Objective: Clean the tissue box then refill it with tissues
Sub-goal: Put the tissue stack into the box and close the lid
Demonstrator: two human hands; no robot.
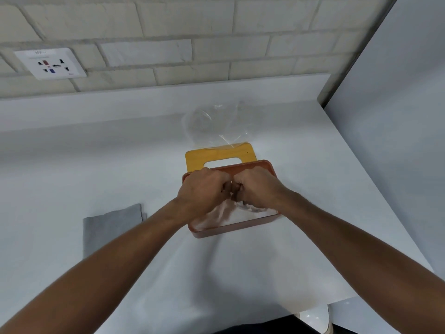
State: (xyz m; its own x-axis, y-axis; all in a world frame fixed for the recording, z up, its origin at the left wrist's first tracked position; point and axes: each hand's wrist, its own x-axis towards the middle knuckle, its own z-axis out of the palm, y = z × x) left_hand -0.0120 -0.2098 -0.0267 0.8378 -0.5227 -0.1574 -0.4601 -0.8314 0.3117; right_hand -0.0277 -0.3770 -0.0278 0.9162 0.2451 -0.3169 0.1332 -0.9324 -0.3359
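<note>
An open reddish-brown tissue box (pixel 237 229) stands on the white table, with white tissues (pixel 226 216) lying inside it. My left hand (pixel 201 190) and my right hand (pixel 256 186) are both over the box, knuckles nearly touching, fingers curled and pinching the top tissue at the middle. Behind the box lies its yellow wooden lid (pixel 218 155) with a slot cut in it, flat on the table.
An empty clear plastic wrapper (pixel 215 124) lies just behind the lid. A folded grey cloth (pixel 109 227) rests on the table to the left of the box. A brick wall with a socket plate (pixel 50 63) runs behind; a white panel (pixel 395 141) borders the right.
</note>
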